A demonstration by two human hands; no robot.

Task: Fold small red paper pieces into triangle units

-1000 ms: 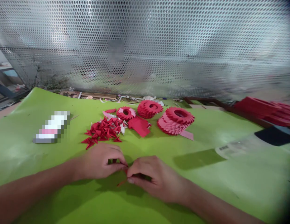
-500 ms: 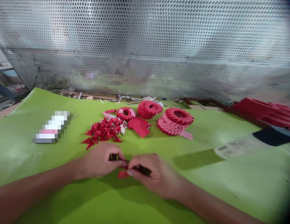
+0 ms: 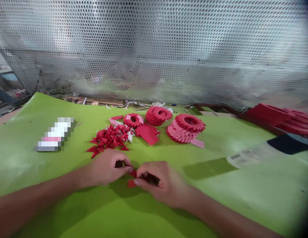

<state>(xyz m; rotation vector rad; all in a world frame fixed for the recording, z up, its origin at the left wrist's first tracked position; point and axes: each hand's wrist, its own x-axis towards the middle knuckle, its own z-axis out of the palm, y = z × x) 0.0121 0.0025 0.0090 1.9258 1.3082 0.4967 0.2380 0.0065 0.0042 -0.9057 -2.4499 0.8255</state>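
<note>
Between my two hands, just above the green table cover, is a small strip of red paper (image 3: 131,183), partly hidden by the fingers. My left hand (image 3: 110,167) pinches one part of it between thumb and forefinger. From the other side, my right hand (image 3: 161,181) grips it with thumb and curled fingers. Beyond my left hand lies a pile of folded red paper triangles (image 3: 110,137), a few of them white. Flat red paper pieces (image 3: 148,134) are stacked beside that pile.
Behind stand ring-shaped folded-paper pieces: a small red-and-white ring (image 3: 133,120), a red one (image 3: 158,115) and a taller red-and-pink one (image 3: 186,128). A blurred-out phone-like object (image 3: 54,134) lies left. A clear bottle with a dark end (image 3: 258,155) and red stacks (image 3: 280,117) are right. A perforated metal panel (image 3: 154,49) rises behind.
My hands have drawn slightly apart, and more red paper shows between the fingertips. The strip's free end has shifted a little to the right. The other things stay put.
</note>
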